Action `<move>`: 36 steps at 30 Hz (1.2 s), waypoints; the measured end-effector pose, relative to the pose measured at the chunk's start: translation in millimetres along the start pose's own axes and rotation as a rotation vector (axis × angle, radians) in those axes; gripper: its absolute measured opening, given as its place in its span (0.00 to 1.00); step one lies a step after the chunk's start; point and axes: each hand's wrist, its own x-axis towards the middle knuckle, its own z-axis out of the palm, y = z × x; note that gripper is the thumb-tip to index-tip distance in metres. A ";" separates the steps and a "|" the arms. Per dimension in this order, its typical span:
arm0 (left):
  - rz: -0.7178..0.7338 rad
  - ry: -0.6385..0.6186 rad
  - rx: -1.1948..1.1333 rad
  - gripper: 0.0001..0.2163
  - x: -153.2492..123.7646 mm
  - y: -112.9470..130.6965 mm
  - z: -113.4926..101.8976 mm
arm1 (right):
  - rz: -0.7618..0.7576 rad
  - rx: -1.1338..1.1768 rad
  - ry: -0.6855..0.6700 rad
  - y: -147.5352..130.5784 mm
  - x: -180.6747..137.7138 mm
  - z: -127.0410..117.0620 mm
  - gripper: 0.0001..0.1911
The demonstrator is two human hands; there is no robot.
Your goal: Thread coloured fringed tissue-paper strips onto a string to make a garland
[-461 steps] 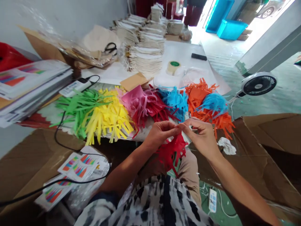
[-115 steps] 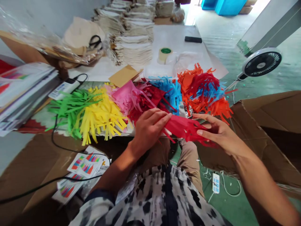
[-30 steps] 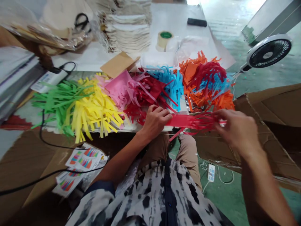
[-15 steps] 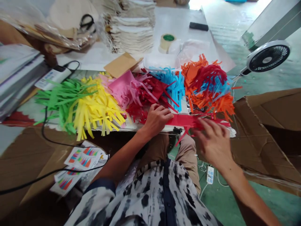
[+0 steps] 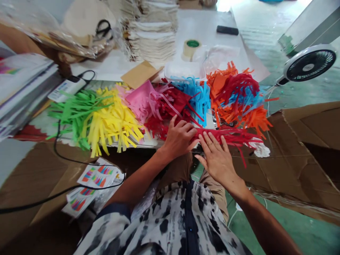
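Note:
A red fringed strip, with thin cut ends trailing to the right, lies along the front edge of the table. My left hand is at its left end, fingers bent over it and thumb pointing right. My right hand lies flat with fingers stretched out, fingertips on the strip just beside the left hand. Behind the hands sit a dark red fringe bundle and a light blue one. Pink, yellow and green bundles spread leftward.
Orange fringe with red and blue pieces lies at right, near a small fan. Farther back are a white plastic tray, a tape roll and stacked cream material. Cardboard stands right; a black cable hangs left.
My right hand has moved left along the red strip and flattened beside my left hand. The strip's loose fringe now trails to the right. My left hand has stayed nearly in place.

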 end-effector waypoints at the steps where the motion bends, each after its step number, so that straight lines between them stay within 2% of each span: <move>1: -0.013 0.000 0.002 0.12 -1.8 0.9 0.8 | 0.005 -0.008 0.003 6.2 -4.9 3.0 0.37; 3: -0.033 0.000 -0.009 0.11 -4.5 1.5 3.0 | 0.030 -0.027 0.026 23.2 -18.3 0.2 0.39; 6: -0.045 -0.004 -0.033 0.10 -5.1 1.7 5.0 | 0.105 -0.066 0.093 42.4 -33.1 -16.7 0.37; 9: -0.044 -0.009 -0.041 0.10 -3.1 4.1 4.6 | 0.133 -0.048 0.153 37.6 -28.3 -27.6 0.33; 14: -0.041 -0.012 -0.028 0.12 -9.0 1.3 -0.5 | -0.013 0.044 0.058 11.7 -4.6 -10.2 0.30; 18: -0.104 -0.010 0.029 0.15 -26.8 -25.6 -16.2 | 0.004 0.063 0.097 14.2 -2.2 2.9 0.26; 20: -0.195 0.037 0.060 0.14 -34.0 -39.6 -28.0 | -0.004 0.076 0.121 18.2 -2.5 3.3 0.25; 23: -0.318 0.249 0.098 0.16 -34.4 -41.2 -41.4 | -0.005 0.096 0.130 21.6 -0.1 0.1 0.22; 25: -0.233 0.308 0.069 0.17 -27.3 -26.5 -41.4 | -0.011 0.108 0.124 23.6 3.0 -2.7 0.21; 27: 0.050 0.130 -0.029 0.15 -16.7 -6.6 -32.7 | -0.025 0.118 0.116 27.0 6.4 -5.3 0.21; 29: 0.181 -0.039 -0.035 0.12 -5.5 9.1 -19.0 | -0.044 0.129 0.104 31.9 9.5 -8.1 0.22; 32: 0.173 -0.184 0.046 0.09 7.0 15.2 -2.1 | -0.072 0.151 0.082 39.4 13.1 -12.1 0.26; 36: 0.150 -0.212 0.053 0.08 12.8 5.8 -1.2 | -0.068 0.162 0.078 44.6 15.5 -14.0 0.27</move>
